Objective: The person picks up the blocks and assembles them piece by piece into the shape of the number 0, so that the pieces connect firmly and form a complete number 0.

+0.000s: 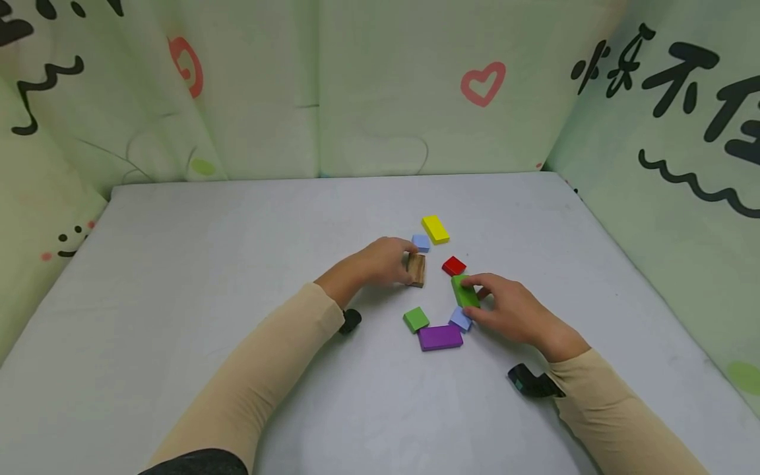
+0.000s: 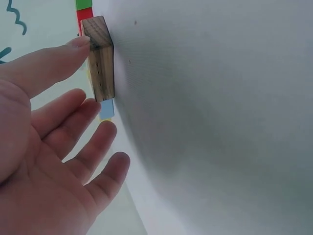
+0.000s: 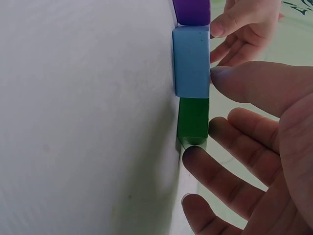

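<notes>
A brown wooden block (image 1: 417, 271) stands on the white table between the thumb and fingertips of my left hand (image 1: 386, 260). In the left wrist view the thumb meets the wooden block (image 2: 101, 68) near one end, while fingertips lie at the other. My right hand (image 1: 513, 309) spans a long green block (image 1: 465, 291), fingers at its far end. Its thumb is right at a light blue block (image 3: 191, 61), which adjoins the green one. A purple block (image 1: 441, 338) and a small green block (image 1: 415, 319) continue the row.
Beyond the wooden block are another light blue block (image 1: 421, 243) and a yellow block (image 1: 435, 229). A red block (image 1: 454, 265) sits by the long green one. Printed pale green cloth (image 1: 380, 92) hangs behind the table (image 1: 208, 264) and along its sides.
</notes>
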A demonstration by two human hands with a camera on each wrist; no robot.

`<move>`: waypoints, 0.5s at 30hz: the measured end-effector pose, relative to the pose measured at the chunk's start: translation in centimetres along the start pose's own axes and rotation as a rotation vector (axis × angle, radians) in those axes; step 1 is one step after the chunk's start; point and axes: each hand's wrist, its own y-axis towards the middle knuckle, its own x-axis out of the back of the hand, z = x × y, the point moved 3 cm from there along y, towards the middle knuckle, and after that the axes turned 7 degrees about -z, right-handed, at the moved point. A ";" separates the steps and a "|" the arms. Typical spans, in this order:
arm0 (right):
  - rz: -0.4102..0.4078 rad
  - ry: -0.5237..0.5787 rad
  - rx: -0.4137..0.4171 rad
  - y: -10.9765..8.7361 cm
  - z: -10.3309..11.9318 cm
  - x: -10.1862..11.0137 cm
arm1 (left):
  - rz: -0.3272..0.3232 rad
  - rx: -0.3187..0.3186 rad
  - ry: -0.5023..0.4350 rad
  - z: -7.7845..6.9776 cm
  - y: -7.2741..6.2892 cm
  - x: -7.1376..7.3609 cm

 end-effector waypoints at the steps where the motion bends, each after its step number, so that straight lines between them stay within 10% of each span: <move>1: 0.000 0.001 0.002 0.0 0.0 0.0 | 0.007 0.003 0.005 0.0 0.0 0.0; 15: -0.004 0.003 -0.001 0.0 0.0 0.1 | -0.005 -0.024 0.025 0.3 0.0 -0.1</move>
